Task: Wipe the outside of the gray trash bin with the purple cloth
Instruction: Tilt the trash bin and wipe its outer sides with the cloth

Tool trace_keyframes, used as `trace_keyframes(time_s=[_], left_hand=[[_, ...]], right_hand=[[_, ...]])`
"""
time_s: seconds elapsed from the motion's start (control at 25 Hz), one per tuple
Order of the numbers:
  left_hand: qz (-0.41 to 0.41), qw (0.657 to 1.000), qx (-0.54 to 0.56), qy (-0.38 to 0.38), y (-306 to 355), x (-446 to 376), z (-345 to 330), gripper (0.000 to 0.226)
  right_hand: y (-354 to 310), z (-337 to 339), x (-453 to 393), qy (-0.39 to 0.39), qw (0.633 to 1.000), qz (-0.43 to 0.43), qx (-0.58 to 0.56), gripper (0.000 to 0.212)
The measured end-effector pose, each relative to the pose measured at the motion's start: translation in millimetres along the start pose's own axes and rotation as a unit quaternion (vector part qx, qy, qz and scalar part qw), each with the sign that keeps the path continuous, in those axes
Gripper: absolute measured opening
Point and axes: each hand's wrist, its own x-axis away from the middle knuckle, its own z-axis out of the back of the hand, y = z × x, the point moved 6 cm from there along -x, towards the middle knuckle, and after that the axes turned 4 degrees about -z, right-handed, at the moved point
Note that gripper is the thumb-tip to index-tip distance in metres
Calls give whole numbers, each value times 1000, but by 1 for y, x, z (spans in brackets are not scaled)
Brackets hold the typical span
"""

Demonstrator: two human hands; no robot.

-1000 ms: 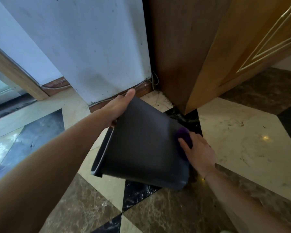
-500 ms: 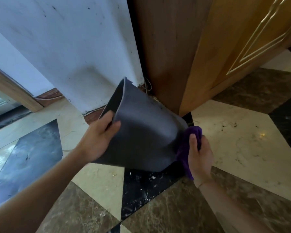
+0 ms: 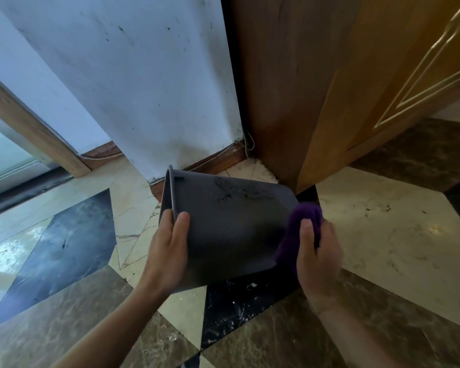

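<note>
Gripping the gray trash bin (image 3: 231, 229) rim, left hand (image 3: 165, 251); right hand (image 3: 318, 256) clutches purple cloth (image 3: 300, 221).

Scuffed white wall (image 3: 144, 83), wooden door (image 3: 383, 75); patterned marble floor (image 3: 383, 235)
</note>
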Motion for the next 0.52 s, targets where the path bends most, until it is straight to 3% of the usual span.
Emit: trace_keyframes(time_s=[0.12,0.24,0.36,0.44,0.52], left_hand=[[-39,999,20,-11,2,16,-6,31],[-81,996,32,-11,9,33,-15,28],[-75,994,73,-16,4,42,-22,31],[-80,995,60,-4,2,43,-20,35],[-99,995,11,12,0,42,-16,22]], right_hand=[[-77,-3,5,-19,990,125,-66,38],[-136,-39,28,-152,967,206,-4,48],[-137,-78,49,-300,928,205,82,53],[-125,-87,43,-322,925,185,86,53],[-115,-89,33,-300,929,189,101,50]])
